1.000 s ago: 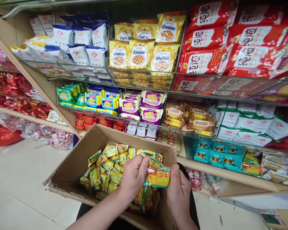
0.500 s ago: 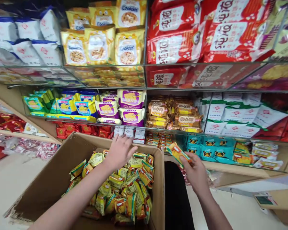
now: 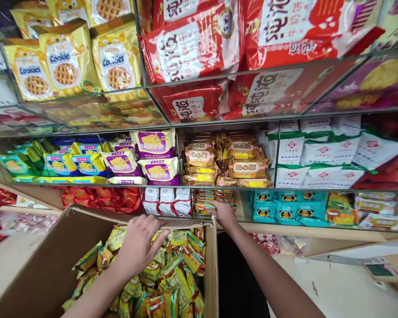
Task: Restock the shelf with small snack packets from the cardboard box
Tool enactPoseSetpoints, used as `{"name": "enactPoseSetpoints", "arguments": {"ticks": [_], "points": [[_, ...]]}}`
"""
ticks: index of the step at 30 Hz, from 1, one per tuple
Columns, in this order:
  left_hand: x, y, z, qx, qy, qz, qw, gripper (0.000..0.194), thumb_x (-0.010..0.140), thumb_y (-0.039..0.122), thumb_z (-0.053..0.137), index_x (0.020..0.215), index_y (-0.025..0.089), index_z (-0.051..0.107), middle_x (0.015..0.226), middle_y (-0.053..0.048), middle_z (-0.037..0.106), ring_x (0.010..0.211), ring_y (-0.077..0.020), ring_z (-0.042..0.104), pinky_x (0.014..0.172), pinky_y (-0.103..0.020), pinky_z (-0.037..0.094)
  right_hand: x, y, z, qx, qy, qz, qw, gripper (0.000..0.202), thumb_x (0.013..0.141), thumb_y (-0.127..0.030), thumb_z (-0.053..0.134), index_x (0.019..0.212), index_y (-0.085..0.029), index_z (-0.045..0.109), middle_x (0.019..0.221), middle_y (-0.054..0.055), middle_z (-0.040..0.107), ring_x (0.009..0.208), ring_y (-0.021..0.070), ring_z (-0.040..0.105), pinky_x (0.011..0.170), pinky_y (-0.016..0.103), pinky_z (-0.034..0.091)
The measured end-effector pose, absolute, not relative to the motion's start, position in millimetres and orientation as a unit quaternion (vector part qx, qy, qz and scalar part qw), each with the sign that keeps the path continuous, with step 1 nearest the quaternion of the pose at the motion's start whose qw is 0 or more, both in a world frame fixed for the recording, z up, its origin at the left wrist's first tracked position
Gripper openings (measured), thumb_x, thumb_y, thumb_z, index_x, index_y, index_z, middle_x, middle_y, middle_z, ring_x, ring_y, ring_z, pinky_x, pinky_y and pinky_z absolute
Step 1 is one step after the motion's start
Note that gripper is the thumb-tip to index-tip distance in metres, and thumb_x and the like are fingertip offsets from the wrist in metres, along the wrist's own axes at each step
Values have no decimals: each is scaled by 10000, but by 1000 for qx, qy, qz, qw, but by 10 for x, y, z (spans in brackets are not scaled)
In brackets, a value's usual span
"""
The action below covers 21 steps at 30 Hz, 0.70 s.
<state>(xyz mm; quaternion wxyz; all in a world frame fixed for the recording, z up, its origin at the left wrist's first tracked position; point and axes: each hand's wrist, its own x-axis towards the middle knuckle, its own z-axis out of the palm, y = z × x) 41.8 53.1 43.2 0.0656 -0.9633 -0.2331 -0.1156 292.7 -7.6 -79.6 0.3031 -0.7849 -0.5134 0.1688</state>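
Note:
My left hand is over the cardboard box, its fingertips at the far rim and its thumb apart from the fingers. Nothing shows in its grasp. Below it, the box holds a heap of small yellow-and-orange snack packets. My right hand reaches past the box's right corner into the lower shelf. Its fingers close on a snack packet at the front of a stack of similar orange packets. The fingers partly hide this packet.
White pouches stand left of the stack, and teal packets lie to its right. Brown-gold packets fill the glass shelf above. Higher up are red biscuit bags and yellow cookie bags. A glass shelf edge runs above my right hand.
My right hand has moved left and forward with the snack packet, from beside the box to the lower-shelf stack. My left hand has drawn back slightly. The view has shifted closer to the shelves.

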Motion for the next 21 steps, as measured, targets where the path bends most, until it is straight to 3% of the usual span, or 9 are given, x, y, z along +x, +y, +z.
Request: {"name": "enactPoseSetpoints", "arguments": {"ticks": [7, 13, 18, 21], "points": [[423, 520, 410, -958, -252, -121, 63, 220, 875, 318, 424, 834, 176, 586, 729, -37, 558, 721, -205, 480, 692, -331, 315, 2861, -40, -800, -775, -543, 172, 276, 86, 713, -169, 598, 796, -187, 592, 895, 41, 579, 839, 181, 537, 689, 245, 373], [493, 584, 403, -956, -259, -119, 66, 231, 876, 322, 414, 818, 163, 570, 767, -55, 563, 748, -217, 475, 709, -360, 330, 2906, -41, -862, -751, -562, 145, 316, 88, 665, -160, 601, 751, -179, 596, 891, 46, 548, 793, 169, 547, 687, 250, 409], [379, 575, 427, -962, -187, -196, -25, 223, 847, 216, 436, 1040, 156, 530, 1030, -115, 556, 985, -244, 464, 845, -397, 351, 2852, -381, -800, -735, -532, 86, 411, 133, 757, -273, 502, 797, -184, 592, 972, 90, 535, 909, 198, 535, 759, 300, 434], [283, 490, 291, -978, -131, -115, -114, 237, 832, 159, 423, 1030, 189, 549, 1021, -93, 573, 1022, -223, 474, 899, -374, 353, 2637, -810, -839, -744, -486, 53, 455, 246, 831, -367, 419, 820, -174, 571, 897, 91, 548, 801, 187, 550, 697, 306, 447]]}}
